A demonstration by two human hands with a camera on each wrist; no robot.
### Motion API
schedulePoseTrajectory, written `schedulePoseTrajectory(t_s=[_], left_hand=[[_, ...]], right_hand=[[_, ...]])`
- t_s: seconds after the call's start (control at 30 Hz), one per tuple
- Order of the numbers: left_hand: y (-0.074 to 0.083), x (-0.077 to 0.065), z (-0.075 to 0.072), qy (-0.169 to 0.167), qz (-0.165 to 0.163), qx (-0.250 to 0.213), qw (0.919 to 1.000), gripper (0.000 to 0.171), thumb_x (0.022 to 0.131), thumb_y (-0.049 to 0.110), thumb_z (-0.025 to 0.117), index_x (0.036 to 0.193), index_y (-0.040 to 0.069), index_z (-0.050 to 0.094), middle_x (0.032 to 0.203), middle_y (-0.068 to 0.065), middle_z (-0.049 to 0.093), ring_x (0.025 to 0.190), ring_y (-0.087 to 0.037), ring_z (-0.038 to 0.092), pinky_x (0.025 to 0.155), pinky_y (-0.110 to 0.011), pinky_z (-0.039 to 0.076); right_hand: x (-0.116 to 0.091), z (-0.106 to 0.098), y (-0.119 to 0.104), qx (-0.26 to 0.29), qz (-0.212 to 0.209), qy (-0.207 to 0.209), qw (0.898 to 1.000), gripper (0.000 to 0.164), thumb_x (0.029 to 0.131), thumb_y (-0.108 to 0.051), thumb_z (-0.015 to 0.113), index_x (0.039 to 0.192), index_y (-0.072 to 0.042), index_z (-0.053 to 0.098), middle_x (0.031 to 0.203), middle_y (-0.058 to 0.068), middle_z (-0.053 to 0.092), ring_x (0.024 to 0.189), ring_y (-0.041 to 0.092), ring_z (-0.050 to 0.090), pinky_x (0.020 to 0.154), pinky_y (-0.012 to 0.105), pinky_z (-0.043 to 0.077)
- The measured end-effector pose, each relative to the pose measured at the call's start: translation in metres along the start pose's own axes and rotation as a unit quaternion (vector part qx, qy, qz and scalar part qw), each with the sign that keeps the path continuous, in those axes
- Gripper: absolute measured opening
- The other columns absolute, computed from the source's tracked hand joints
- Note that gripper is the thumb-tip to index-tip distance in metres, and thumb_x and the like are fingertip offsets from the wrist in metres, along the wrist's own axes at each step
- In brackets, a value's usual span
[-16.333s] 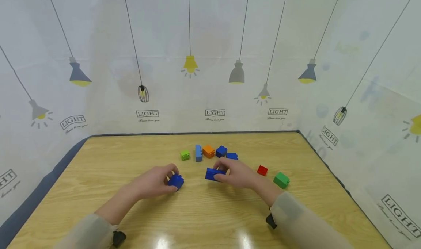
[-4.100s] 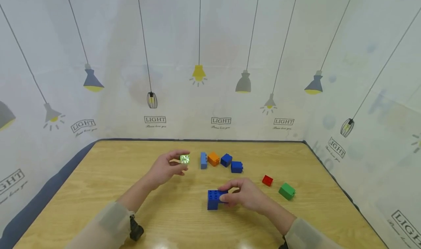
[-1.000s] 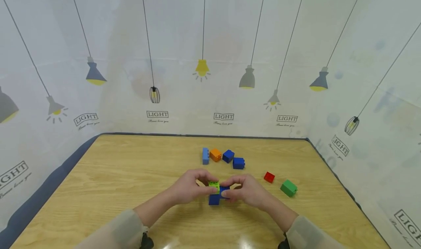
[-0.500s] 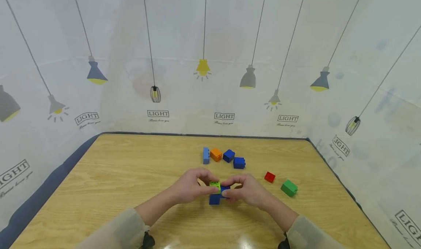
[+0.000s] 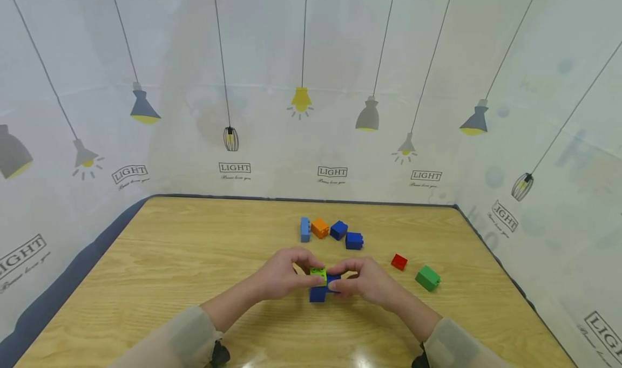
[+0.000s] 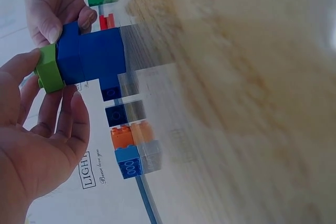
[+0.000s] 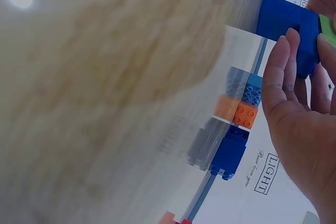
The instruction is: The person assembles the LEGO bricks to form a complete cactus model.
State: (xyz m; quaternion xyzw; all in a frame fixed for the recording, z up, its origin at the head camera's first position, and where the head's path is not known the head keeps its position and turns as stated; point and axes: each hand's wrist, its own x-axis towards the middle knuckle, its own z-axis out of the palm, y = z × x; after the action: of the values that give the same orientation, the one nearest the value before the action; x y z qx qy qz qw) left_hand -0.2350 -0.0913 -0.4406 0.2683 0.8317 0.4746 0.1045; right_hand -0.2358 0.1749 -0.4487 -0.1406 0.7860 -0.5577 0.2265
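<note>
In the head view, my left hand (image 5: 281, 275) pinches a lime green toy brick (image 5: 318, 274) between thumb and fingers. That brick sits against the top of an upper blue brick (image 6: 70, 56), at its left end. My right hand (image 5: 367, 285) grips the other end of this upper blue brick, which juts to the right. Beneath it stands a lower blue brick (image 5: 317, 294), upright on the table. The left wrist view shows lime, upper blue and lower blue stacked in line. Whether the lime brick's studs are fully seated cannot be told.
Behind the hands, a light blue brick (image 5: 305, 229), an orange brick (image 5: 319, 227) and two dark blue bricks (image 5: 338, 230) lie in a loose row. To the right are a red brick (image 5: 399, 261) and a green brick (image 5: 428, 278). The wooden table (image 5: 194, 233) meets printed cloth walls.
Two blue bricks, held apart at first, became joined. My left hand then took the lime brick from the back and brought it onto them. Over the last second the hands barely moved.
</note>
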Motion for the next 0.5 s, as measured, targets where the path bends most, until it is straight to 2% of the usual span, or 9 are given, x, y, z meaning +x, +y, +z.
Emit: schedulePoseTrajectory(t_s=[0.27,0.5], left_hand=[[0.0008,0.0009,-0.0005,-0.002,-0.001,-0.005,1.0000,0.024,0.099,0.033,0.084,0.120,0.022,0.082,0.112,0.007,0.075,0.102,-0.012,0.068,0.083,-0.030,0.058],[0.0006,0.0007,-0.0011,-0.005,0.001,-0.014,0.9999,0.030,0.099,0.032,0.084,0.123,0.014,0.081,0.112,0.003,0.075,0.103,-0.013,0.067,0.084,-0.031,0.057]], right_hand=[[-0.0010,-0.0063,0.0004,0.007,-0.012,-0.032,0.999,0.035,0.102,-0.018,0.079,0.134,-0.005,0.075,0.133,0.014,0.070,0.100,0.026,0.080,0.089,0.041,0.069],[-0.0025,-0.0081,-0.0004,0.004,-0.021,-0.047,0.999,0.034,0.104,-0.019,0.077,0.133,-0.003,0.070,0.132,0.015,0.069,0.105,0.029,0.080,0.091,0.041,0.068]])
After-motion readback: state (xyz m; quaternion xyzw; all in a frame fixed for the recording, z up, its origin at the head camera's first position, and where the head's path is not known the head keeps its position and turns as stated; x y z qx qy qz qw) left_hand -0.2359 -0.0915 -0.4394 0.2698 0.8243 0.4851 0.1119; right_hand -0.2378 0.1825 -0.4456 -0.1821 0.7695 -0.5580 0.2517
